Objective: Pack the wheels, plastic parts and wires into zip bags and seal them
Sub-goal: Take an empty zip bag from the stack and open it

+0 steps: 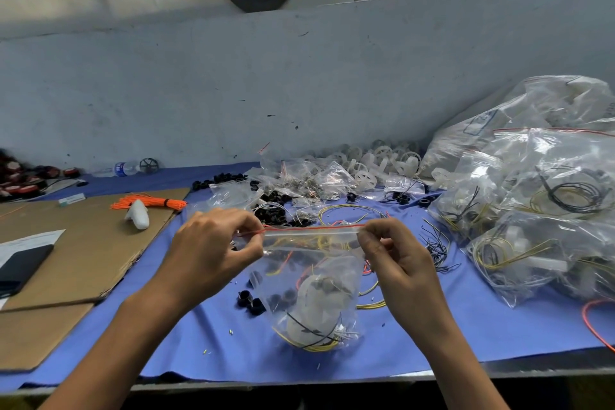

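Observation:
I hold a clear zip bag (312, 280) with a red-lined top above the blue cloth. My left hand (213, 246) pinches the left end of its zip strip and my right hand (396, 253) pinches the right end. Inside the bag lie a white plastic wheel, small black wheels and yellow and black wires. Loose black wheels (249, 301) lie on the cloth just left of the bag. Yellow wires (342, 210) and black wires (436, 243) lie behind and to the right.
Filled zip bags (532, 210) pile up at the right. White plastic wheels (376, 163) and small bags sit by the wall. A cardboard sheet (76, 250) with an orange wire bundle (149, 202), a white part and a phone (20, 266) lies left.

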Demonstrator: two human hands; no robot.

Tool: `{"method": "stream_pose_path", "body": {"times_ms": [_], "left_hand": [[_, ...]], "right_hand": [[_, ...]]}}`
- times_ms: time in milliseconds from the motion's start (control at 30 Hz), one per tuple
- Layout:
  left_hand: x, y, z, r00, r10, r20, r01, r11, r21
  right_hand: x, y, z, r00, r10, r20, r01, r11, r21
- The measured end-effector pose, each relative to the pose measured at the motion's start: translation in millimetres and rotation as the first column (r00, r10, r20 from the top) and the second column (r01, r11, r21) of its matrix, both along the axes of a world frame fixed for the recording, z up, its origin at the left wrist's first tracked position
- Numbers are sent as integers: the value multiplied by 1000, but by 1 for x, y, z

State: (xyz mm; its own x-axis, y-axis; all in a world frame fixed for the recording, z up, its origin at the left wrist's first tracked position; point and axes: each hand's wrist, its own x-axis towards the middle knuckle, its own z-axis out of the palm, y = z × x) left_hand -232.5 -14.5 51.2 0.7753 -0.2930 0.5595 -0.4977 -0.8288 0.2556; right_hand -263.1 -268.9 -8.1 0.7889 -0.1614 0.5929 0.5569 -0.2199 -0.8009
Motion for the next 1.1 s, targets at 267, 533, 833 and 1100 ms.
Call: {"method": "stream_pose_path", "body": {"times_ms": [267,533,833,1100], "left_hand": [[0,19,-2,999,43,9,-43,999,-32],[6,26,-3,999,34,16,-32,993,-112],[1,27,-39,909,-171,-379,51,951,-306],[3,-33,-35,928,-335,-163,113,670,-734]], "right_hand": [[1,-4,2,999,-26,-21,27,1000,8],[5,-6,1,999,-37,-21,38,999,34],[6,-22,-2,999,-37,-32,41,987,153],[0,-19,-1,998,26,-57,-20,993,114]]}}
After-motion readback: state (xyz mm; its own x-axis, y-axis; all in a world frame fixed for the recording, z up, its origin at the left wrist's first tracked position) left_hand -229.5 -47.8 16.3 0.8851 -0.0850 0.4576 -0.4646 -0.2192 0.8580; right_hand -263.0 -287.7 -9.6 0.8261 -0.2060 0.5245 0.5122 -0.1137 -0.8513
